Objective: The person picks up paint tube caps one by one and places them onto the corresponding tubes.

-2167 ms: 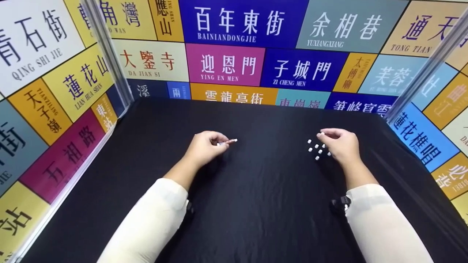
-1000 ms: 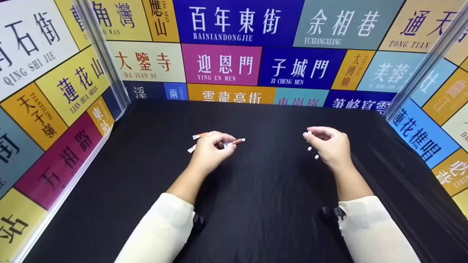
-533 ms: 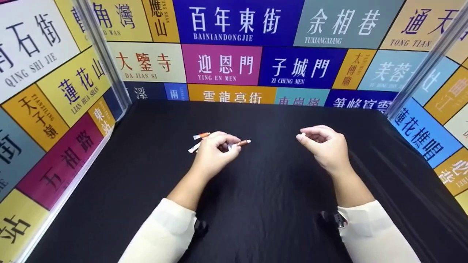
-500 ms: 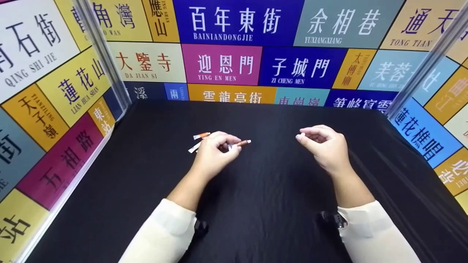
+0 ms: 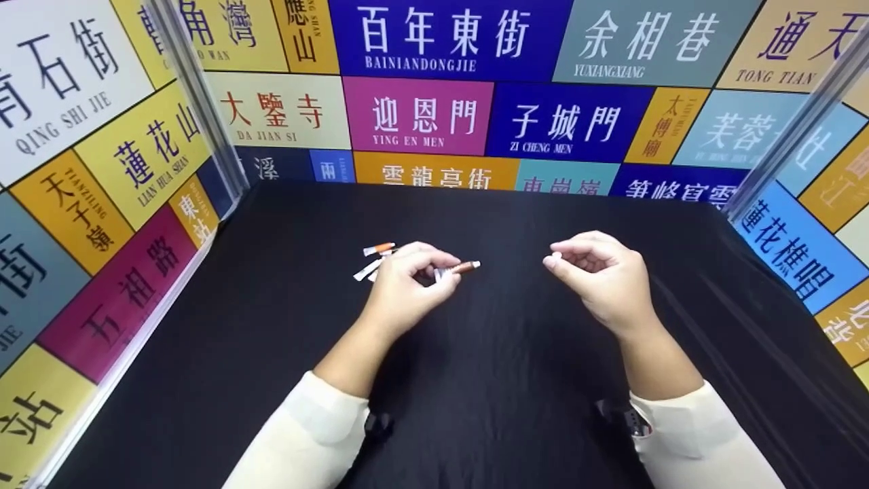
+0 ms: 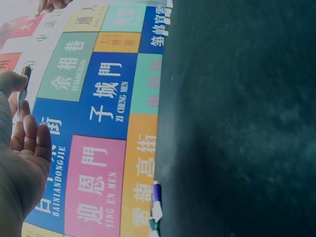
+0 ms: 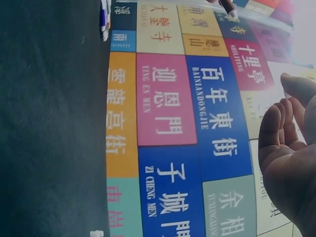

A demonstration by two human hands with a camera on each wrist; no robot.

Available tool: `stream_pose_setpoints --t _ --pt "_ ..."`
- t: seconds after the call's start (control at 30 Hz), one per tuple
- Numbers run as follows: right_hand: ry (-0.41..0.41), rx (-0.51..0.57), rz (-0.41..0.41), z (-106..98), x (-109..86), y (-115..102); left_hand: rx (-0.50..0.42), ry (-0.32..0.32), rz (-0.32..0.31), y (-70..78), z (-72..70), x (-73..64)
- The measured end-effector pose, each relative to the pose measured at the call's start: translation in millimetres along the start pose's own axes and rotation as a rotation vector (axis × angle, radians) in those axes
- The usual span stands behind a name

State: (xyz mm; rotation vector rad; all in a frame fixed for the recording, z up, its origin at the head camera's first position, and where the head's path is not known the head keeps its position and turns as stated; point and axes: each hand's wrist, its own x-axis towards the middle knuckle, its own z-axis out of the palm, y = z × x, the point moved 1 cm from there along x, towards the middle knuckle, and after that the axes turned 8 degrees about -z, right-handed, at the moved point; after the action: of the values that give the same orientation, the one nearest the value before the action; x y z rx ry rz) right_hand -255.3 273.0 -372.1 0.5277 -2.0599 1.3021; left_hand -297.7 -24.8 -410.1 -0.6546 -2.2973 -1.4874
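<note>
My left hand (image 5: 411, 278) pinches a small brown-and-white paint tube (image 5: 467, 267) between thumb and fingers, its white tip pointing right. Across from it, my right hand (image 5: 604, 275) holds a tiny white cap (image 5: 557, 256) at its fingertips, apart from the tube. Behind the left hand lie more small tubes: an orange-and-white tube (image 5: 379, 249) and white-ended ones partly covered by the hand. The left wrist view catches a purple-and-white tube (image 6: 157, 192) on the table. Another white cap (image 7: 97, 233) lies on the cloth in the right wrist view; the right hand hides that area from the head view.
A black cloth (image 5: 489, 380) covers the table. Upright panels with coloured street-name signs (image 5: 414, 115) stand at the back and both sides. Clear edge strips (image 5: 204, 102) mark the corners. Dark wrist cameras sit under both cuffs.
My hands have moved closer together, the left to the right and the right to the left. Tubes behind the left hand came into view; the loose white caps became hidden behind the right hand.
</note>
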Motion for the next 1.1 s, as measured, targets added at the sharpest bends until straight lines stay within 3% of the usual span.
stream_pose_setpoints --t 0.83,1.1 --pt "-0.135 0.143 -0.199 15 -14.4 -39 -0.038 -0.047 0.167 40.6 -1.7 -11.4" --pt "-0.186 0.110 -0.237 16 -15.7 -45 -0.030 -0.068 0.207 47.5 -3.9 -12.5"
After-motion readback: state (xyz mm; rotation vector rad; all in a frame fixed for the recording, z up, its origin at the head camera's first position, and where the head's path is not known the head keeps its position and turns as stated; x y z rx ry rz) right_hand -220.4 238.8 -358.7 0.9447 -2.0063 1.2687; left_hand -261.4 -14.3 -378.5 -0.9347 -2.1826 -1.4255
